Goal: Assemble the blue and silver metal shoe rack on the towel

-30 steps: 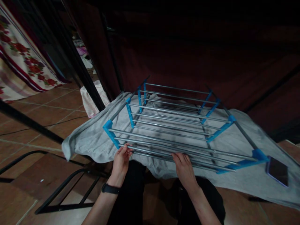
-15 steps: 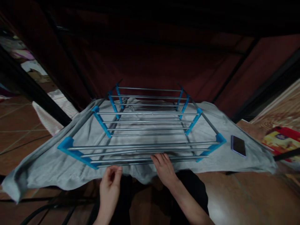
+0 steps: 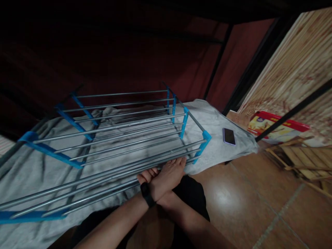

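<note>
The left hand (image 3: 173, 170), crossed over the partly hidden right hand (image 3: 148, 175), rests half-curled fingers on the near bars of the metal rack (image 3: 111, 128), which spreads ahead and leftward of both on grey cloth (image 3: 210, 119), though whether either grips I cannot tell.

Light is being thrown back in thin streaks by the smooth metal rods (image 3: 77, 182) along the front edge of the grey cloth (image 3: 204, 117), whose matt, soft-looking surface is being broken by creases. The rods' ends are being capped by blue plastic brackets (image 3: 206, 136). Near the cloth's right corner, a smooth dark screen is being shown by the phone (image 3: 229, 136). Beyond that corner, dull light is being returned by wooden slats (image 3: 298, 159), and a bright patch by glossy floor tiles (image 3: 228, 200).
</note>
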### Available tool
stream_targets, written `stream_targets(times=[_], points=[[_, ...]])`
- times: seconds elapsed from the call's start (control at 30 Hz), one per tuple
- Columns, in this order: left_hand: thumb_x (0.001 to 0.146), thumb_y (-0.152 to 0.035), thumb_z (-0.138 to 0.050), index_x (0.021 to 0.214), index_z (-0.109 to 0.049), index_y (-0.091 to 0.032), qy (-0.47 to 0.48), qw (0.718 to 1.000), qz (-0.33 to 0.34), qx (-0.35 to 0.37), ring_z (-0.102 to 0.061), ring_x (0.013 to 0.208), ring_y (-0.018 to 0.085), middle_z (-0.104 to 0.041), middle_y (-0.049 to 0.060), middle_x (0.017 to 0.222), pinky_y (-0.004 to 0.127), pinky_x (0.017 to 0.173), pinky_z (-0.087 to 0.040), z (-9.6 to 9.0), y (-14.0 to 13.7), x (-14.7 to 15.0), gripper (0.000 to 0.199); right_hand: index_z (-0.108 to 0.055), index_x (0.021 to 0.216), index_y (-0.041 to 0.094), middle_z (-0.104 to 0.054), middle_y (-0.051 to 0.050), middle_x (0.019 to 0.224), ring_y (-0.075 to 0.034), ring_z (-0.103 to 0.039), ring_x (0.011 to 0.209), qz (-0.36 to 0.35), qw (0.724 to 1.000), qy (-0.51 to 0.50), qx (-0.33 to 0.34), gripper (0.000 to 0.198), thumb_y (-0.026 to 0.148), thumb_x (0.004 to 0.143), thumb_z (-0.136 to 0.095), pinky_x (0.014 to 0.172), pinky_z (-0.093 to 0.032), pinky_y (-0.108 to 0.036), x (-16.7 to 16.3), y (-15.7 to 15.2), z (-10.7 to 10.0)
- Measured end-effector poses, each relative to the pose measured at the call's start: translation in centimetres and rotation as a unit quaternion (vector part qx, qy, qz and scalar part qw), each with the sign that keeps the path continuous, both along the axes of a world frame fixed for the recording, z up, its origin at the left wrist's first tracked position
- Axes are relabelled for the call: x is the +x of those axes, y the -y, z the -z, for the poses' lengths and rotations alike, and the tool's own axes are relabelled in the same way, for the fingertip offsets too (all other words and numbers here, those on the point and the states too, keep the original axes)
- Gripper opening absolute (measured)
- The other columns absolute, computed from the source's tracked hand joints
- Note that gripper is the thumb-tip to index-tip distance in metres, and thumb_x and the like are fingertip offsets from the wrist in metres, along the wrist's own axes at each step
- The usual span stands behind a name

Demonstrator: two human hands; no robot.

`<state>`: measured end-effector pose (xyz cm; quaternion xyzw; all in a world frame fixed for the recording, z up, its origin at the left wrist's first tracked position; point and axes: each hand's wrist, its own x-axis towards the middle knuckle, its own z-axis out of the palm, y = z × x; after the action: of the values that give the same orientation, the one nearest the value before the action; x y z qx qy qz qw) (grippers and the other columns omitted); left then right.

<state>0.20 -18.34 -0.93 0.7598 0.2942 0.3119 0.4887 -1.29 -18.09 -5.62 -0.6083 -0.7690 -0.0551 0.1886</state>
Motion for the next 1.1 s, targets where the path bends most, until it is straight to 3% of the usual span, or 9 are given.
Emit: stream_targets(times=[0.27,0.37,0.57,0.63,0.73,0.83,0.93,1.0,1.1], points=[[0.078,-0.031,-0.071,0.101,-0.066,-0.024,-0.022,0.98,0.116,0.163,-0.069,0.084,0.027,-0.071,0.009,0.092,0.033,0.08,-0.05,0.9,-2.7,5.5,0.025,-0.052,0.113,0.022,-0.06,-0.002,0.103,-0.018,-0.051,0.095,-0.084,0.996,-0.024,0.029,0.022,0.033,0.096,-0.043,0.096,-0.042,-0.035,1.0,1.2,0.7],[0.077,-0.027,-0.072,0.083,-0.062,-0.023,-0.058,0.985,0.088,0.134,-0.067,0.076,0.027,-0.066,0.008,0.077,0.033,0.077,-0.047,1.0,-1.9,7.3,0.013,-0.054,0.116,0.021,-0.06,0.0,0.1,-0.014,-0.053,0.094,-0.085,0.996,-0.03,0.025,0.028,0.032,0.096,-0.038,0.096,-0.042,-0.029,0.7,1.2,0.2],[0.075,-0.019,-0.075,0.072,-0.056,-0.023,-0.046,0.998,0.03,-0.005,-0.063,0.077,0.028,-0.053,0.002,0.062,0.035,0.085,-0.041,0.9,-1.4,8.2,0.019,-0.05,0.134,0.02,-0.046,-0.005,0.146,-0.021,-0.034,0.138,-0.115,0.978,-0.136,0.108,0.041,0.035,0.097,-0.041,0.114,-0.029,-0.038,1.9,3.8,-0.1],[0.073,-0.016,-0.075,0.07,-0.056,-0.023,-0.041,0.998,0.029,-0.024,-0.062,0.078,0.028,-0.05,0.001,0.06,0.036,0.087,-0.04,0.9,-1.5,8.2,0.021,-0.059,0.123,0.02,-0.055,-0.006,0.139,-0.022,-0.045,0.131,-0.113,0.979,-0.142,0.095,0.032,0.023,0.093,-0.048,0.11,-0.036,-0.035,3.4,5.9,-0.1],[0.073,-0.015,-0.075,0.069,-0.057,-0.023,-0.036,0.999,0.024,-0.027,-0.062,0.079,0.029,-0.048,0.0,0.058,0.037,0.088,-0.04,0.9,-1.5,8.2,0.02,-0.067,0.093,0.019,-0.07,-0.005,0.097,-0.02,-0.064,0.09,-0.068,0.975,-0.205,0.047,0.02,0.012,0.084,-0.05,0.082,-0.05,-0.03,6.6,9.6,-0.4],[0.072,-0.015,-0.076,0.067,-0.056,-0.023,-0.032,0.998,0.023,-0.038,-0.063,0.08,0.028,-0.049,0.0,0.058,0.035,0.087,-0.041,0.7,-1.6,8.2,0.021,-0.065,0.088,0.018,-0.065,-0.002,0.078,-0.015,-0.06,0.072,0.087,0.919,-0.377,0.076,0.018,0.017,0.088,-0.047,0.067,-0.048,-0.027,10.8,12.2,-1.0],[0.077,-0.02,-0.073,0.072,-0.058,-0.022,-0.072,0.997,0.033,-0.025,-0.064,0.087,0.028,-0.058,0.005,0.068,0.033,0.088,-0.042,0.2,-1.5,8.2,0.015,-0.062,0.093,0.02,-0.064,-0.001,0.086,-0.015,-0.06,0.082,0.258,0.825,-0.478,0.158,0.017,0.025,0.092,-0.046,0.077,-0.048,-0.028,15.2,12.4,-1.5],[0.085,-0.025,-0.064,0.085,-0.062,-0.02,-0.153,0.986,0.059,0.032,-0.064,0.095,0.027,-0.066,0.009,0.084,0.034,0.09,-0.043,-0.5,-1.4,8.1,0.005,-0.06,0.105,0.02,-0.064,-0.004,0.102,-0.017,-0.059,0.097,0.287,0.791,-0.511,0.178,0.021,0.032,0.09,-0.05,0.088,-0.046,-0.032,17.7,11.1,-1.7],[0.094,-0.025,-0.048,0.103,-0.063,-0.018,-0.291,0.94,0.106,0.14,-0.064,0.102,0.026,-0.068,0.013,0.105,0.034,0.09,-0.045,-1.5,-1.3,8.0,0.019,-0.057,0.119,0.021,-0.06,-0.007,0.122,-0.02,-0.054,0.115,0.221,0.793,-0.551,0.136,0.038,0.042,0.087,-0.056,0.102,-0.04,-0.037,20.0,8.1,-1.8]])
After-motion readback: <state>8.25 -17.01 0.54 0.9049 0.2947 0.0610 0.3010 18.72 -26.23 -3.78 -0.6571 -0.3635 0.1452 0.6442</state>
